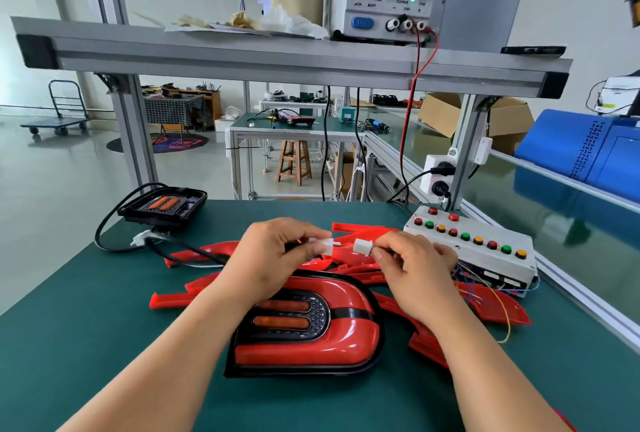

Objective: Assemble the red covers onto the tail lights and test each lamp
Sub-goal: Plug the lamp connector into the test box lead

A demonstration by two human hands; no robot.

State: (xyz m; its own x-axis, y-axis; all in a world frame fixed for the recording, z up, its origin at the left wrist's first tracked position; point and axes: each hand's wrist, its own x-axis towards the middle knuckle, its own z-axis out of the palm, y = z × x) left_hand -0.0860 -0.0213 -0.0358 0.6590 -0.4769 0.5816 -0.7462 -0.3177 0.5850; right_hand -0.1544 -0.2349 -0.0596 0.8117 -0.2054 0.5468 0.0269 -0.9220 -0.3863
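Pinching a small white plastic plug (pixel 327 245) in your left grip (pixel 273 258), you are facing it end-on to the white plastic socket (pixel 363 246) pinched in your right grip (pixel 415 269), just apart, above the red-covered tail light (pixel 311 345).

Both bare forearms reach forward, converging. The left hand (pixel 273 255) pinches the left plug (pixel 327 245) with curled fingers. The right hand (pixel 412 269) pinches the right plug (pixel 363 246), just apart.

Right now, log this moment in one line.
left hand: pinches left white connector | right hand: pinches right white connector | gap: not joined | covered tail light: on mat below hands
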